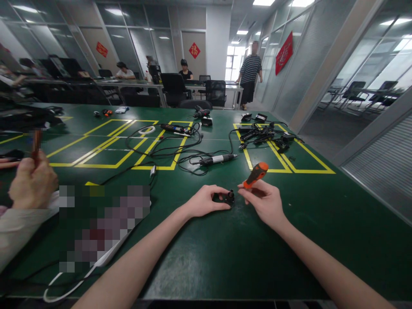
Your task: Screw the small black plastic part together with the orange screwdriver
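Observation:
On the green table (193, 257), my left hand (206, 201) pinches a small black part (229, 198) between thumb and fingers. A short black cylinder stands up from the top of this part. Its exact kind is too small to make out. My right hand (265, 201) is closed around a screwdriver (256, 174) with an orange and dark grey handle. The handle points up and to the right, and the tip is hidden near my fingers. A small gap lies between the right fingers and the black part.
Ahead lies a grey and black electric screwdriver (215, 160) with cables. Tangled black tools (264, 135) rest right of it, a cordless drill (201, 113) farther back. Yellow tape (96, 165) marks the table. At left are a co-worker's hand (32, 182) and a white cable (64, 296).

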Motion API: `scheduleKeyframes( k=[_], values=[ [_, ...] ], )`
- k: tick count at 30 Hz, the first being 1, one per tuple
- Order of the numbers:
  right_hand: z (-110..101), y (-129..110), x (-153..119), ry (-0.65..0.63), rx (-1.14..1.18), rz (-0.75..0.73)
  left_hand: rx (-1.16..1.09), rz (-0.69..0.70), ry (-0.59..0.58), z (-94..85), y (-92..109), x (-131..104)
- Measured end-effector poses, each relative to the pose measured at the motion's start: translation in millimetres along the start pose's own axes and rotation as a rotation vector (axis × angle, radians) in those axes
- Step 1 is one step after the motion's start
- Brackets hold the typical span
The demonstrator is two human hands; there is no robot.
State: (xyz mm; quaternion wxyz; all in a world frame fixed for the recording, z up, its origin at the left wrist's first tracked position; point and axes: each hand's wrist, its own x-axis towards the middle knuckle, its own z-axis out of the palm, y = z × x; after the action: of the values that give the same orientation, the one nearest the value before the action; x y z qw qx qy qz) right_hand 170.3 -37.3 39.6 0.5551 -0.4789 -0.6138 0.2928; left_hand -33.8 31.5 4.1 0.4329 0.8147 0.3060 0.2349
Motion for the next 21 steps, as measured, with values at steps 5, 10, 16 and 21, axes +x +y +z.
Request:
scheduleKeyframes(
  k=[5, 10, 16, 21],
  values=[
    [0.0, -1.2, 0.1, -0.044, 0.094, 0.062, 0.008, -0.004, -0.002, -0.1, 0.6, 0.0],
    [1.3, -0.4, -0.4, -0.054, 0.124, 0.020, 0.013, -0.005, -0.005, -0.5, 1.0, 0.3],
    [0.0, 2.2, 1.8, -0.004, 0.052, 0.033, -0.002, 0.004, 0.004, -0.2, 0.4, 0.5],
    [0.8, -0.4, 1.2, -0.044, 0.131, 0.046, -0.007, 0.010, 0.005, 0.2, -0.4, 0.4]
  ],
)
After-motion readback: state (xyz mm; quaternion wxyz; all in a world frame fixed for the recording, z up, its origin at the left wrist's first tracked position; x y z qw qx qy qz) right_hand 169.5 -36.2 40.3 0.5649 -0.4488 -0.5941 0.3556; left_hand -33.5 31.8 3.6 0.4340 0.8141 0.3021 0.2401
